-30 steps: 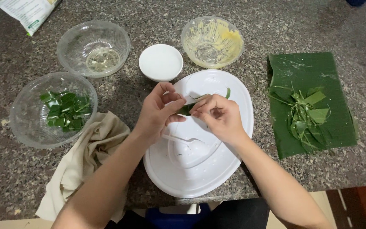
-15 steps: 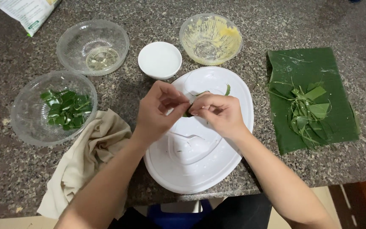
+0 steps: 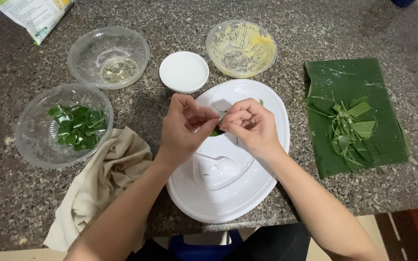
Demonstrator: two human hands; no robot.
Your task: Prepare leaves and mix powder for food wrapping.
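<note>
Pinching a small folded green leaf piece [image 3: 217, 130] btwn both sets of fingertips, the left hand [image 3: 184, 129] and right hand [image 3: 250, 126] are meeting over the white oval plastic lid [image 3: 262, 188], w/ fingers of each curled closed round the leaf; only a sliver of it is showing under the thumbs, so its exact fold can't be told. Just beyond the fingertips a small white round bowl [image 3: 184, 71] is sitting, and further past it, to the right, a clear plastic bowl smeared w/ yellow paste [image 3: 241, 47]. Out past the left hand's knuckles a clear glass bowl w/ a little liquid [image 3: 108, 57] is standing, and nearer the left wrist a second clear bowl holding cut green leaf squares [image 3: 64, 125]. A beige crumpled cloth [image 3: 103, 183] is lying beside the left forearm. Well apart from the right hand's back, a dark green banana leaf sheet [image 3: 364, 82] is carrying a pile of leaf trimmings [image 3: 349, 130].
</note>
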